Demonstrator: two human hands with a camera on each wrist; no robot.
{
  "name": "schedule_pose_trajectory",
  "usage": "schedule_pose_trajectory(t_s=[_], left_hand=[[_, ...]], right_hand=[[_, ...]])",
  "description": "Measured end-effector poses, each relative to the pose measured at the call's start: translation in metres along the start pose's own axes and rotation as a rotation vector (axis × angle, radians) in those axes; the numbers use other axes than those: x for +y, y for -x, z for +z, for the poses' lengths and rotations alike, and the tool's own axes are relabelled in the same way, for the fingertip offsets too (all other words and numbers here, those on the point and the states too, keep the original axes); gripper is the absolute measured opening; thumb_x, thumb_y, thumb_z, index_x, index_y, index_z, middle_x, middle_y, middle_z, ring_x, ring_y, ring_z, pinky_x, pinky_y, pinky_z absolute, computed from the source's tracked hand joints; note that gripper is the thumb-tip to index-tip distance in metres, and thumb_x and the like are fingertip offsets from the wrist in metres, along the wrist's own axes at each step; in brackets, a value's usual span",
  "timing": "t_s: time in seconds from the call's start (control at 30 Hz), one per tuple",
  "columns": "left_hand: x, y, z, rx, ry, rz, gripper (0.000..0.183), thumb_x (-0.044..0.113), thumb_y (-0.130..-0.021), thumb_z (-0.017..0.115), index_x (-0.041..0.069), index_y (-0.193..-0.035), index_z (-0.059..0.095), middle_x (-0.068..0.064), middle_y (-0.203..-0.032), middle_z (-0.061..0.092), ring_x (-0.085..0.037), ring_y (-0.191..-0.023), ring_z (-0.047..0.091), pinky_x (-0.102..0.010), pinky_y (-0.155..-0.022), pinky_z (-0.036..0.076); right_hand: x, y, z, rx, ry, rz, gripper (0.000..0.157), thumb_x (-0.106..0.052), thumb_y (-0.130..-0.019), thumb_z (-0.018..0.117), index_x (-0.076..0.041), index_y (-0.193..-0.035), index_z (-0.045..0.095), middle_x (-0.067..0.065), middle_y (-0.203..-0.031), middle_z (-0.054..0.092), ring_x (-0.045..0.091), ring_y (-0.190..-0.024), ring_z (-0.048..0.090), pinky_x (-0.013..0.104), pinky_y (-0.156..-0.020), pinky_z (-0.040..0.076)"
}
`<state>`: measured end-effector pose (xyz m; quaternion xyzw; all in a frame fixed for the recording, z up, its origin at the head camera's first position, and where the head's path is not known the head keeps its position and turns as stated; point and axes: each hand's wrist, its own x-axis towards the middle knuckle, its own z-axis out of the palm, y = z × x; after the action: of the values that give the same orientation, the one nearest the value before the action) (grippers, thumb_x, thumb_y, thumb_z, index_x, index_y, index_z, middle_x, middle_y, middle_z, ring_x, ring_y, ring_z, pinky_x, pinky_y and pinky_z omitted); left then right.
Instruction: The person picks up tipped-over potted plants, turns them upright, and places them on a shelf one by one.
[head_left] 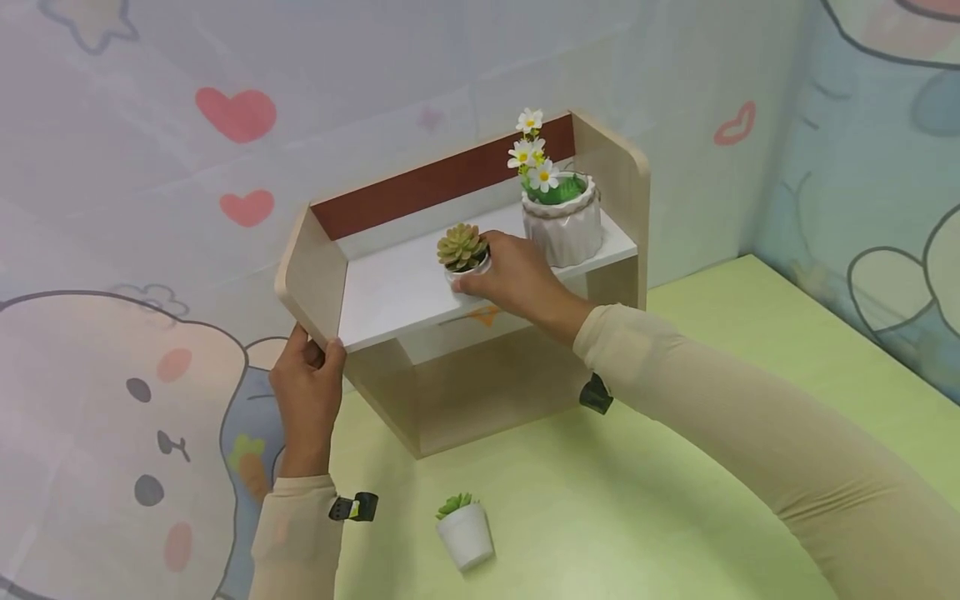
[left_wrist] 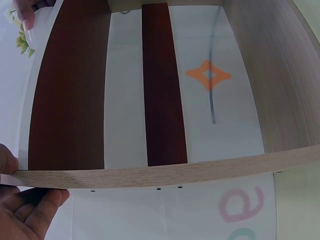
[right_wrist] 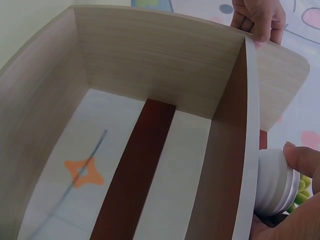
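My right hand (head_left: 517, 275) holds a small white pot with a reddish-green succulent (head_left: 461, 247) at the white upper board of a wooden desktop shelf (head_left: 390, 275). In the right wrist view the white pot (right_wrist: 272, 182) is between thumb and fingers, right against the board. My left hand (head_left: 309, 392) grips the shelf's left side panel near the board's front corner. The left wrist view shows the left thumb and fingers (left_wrist: 47, 212) on either side of the panel's edge. To the right of the succulent stands a ribbed white pot (head_left: 562, 229) with white daisies (head_left: 527, 158).
On the green table (head_left: 600, 500), in front of the shelf, lies a white pot (head_left: 467, 537) with a green succulent, tilted in view. Behind is a wall sheet printed with hearts (head_left: 236, 114) and cartoon animals. A reddish-brown back strip (head_left: 442, 179) runs along the shelf's top.
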<state>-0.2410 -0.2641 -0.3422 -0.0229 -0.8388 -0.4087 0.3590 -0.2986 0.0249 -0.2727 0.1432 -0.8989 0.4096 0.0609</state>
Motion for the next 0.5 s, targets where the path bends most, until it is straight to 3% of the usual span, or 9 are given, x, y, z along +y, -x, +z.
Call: schedule_pose_trajectory(t_s=[0.5], left_hand=[[-0.0009, 0.0007, -0.0006, -0.006, 0.015, -0.003, 0.035, 0.004, -0.097, 0.061, 0.003, -0.131, 0.069, -0.022, -0.118, 0.074, -0.029, -0.104, 0.075, -0.008, -0.076, 0.047]], right_hand=[[0.0022, 0.0041, 0.0004, 0.013, 0.026, 0.004, 0.096, -0.036, -0.089, 0.084, 0.007, -0.159, 0.034, 0.022, -0.15, 0.057, 0.035, -0.137, 0.055, 0.044, -0.113, 0.042]])
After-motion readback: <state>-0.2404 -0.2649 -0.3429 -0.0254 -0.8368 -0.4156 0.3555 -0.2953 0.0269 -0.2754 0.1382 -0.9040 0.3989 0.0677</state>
